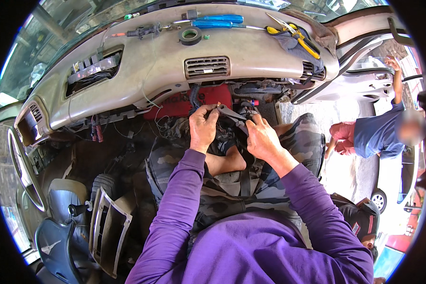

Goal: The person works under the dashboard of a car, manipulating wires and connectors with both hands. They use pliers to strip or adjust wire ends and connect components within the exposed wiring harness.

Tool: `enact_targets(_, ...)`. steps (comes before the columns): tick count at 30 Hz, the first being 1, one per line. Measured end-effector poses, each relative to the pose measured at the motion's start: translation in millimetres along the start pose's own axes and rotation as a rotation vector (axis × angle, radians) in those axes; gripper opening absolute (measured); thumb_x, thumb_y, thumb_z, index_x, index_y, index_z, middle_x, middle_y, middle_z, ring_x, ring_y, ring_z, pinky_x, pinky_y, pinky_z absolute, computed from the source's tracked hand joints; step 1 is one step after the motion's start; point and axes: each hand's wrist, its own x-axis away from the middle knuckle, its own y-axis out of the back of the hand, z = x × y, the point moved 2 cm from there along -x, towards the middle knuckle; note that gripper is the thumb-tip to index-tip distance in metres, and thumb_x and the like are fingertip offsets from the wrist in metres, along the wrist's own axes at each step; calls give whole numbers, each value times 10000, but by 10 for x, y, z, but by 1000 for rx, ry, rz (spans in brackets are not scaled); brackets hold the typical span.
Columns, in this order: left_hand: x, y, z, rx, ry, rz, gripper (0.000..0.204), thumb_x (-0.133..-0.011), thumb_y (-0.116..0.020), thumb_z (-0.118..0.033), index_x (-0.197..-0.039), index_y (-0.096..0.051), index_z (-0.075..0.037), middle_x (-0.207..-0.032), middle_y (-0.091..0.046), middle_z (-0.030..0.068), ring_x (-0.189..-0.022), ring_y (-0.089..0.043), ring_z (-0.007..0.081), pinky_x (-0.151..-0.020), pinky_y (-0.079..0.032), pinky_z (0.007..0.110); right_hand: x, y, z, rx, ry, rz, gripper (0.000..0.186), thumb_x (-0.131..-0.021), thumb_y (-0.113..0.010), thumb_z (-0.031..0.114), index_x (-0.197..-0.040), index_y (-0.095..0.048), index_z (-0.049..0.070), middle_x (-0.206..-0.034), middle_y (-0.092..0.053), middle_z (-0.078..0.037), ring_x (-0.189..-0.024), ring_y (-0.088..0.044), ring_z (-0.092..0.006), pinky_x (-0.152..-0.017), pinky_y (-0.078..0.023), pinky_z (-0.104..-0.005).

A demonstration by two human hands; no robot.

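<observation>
My left hand (203, 127) is closed in a pinch in front of the dashboard. At its fingertips shows a small copper-coloured piece (218, 103), too small to name. My right hand (267, 141) grips a pair of grey metal pliers (235, 116), whose jaws point left and lie against that piece beside my left fingertips. Beneath and behind both hands hang a tangle of wires (176, 128) and a dark corrugated conduit (194, 94). A red case (168, 106) lies under the dashboard; my hands sit just in front of it.
On the dashboard (142, 52) lie blue-handled screwdrivers (217, 22), black tape (190, 36) and yellow-handled pliers (304, 41). A removed trim frame (110, 232) stands left, near the gear lever (78, 208). One person (376, 132) is beyond the open door; another, in a dark cap (357, 215), is lower right.
</observation>
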Motion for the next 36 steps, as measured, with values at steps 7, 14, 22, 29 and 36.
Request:
enact_targets(7, -16, -4, 57, 20, 13, -21, 210, -953, -658, -89, -1085, -750, 46, -939, -751, 49, -873, -629, 87, -827, -510, 261, 29, -10, 50, 104, 38, -131, 353, -791, -649, 65, -1131, -633, -28, -1319, -526, -266, -1184, -562, -446, -968, -491, -554)
enact_targets(14, -10, -16, 15, 1, 29, -48, 216, -945, -653, -95, -1074, -748, 51, -928, -747, 46, -864, -625, 90, -824, -509, 260, 7, -59, 27, -141, -11, 15, 338, -806, -645, 68, -1119, -594, -47, -1235, -544, -279, -1145, -577, -492, -966, -503, -542)
enact_targets(22, 3, -25, -20, -123, -6, -68, 217, -927, -660, -94, -1059, -746, 54, -918, -759, 95, -845, -662, 119, -809, -523, 282, 10, -90, 14, -161, -16, 17, 300, -803, -630, 58, -1076, -581, -57, -1173, -560, -298, -1090, -592, -521, -938, -509, -550)
enact_targets(29, 4, -21, 27, -141, 5, -75, 218, -921, -667, -94, -1058, -744, 58, -905, -759, 98, -829, -666, 122, -798, -527, 288, 2, -88, 4, -204, -25, 30, 254, -797, -608, 27, -1036, -582, -52, -1135, -575, -306, -1063, -596, -532, -919, -506, -554)
enact_targets(36, -9, -14, -5, -65, 48, -51, 238, -909, -674, -122, -1050, -747, 55, -864, -750, 95, -791, -644, 116, -771, -524, 291, -10, -81, -2, -242, -55, 16, 241, -793, -579, -2, -1029, -589, -49, -1136, -583, -296, -1081, -585, -531, -923, -506, -546)
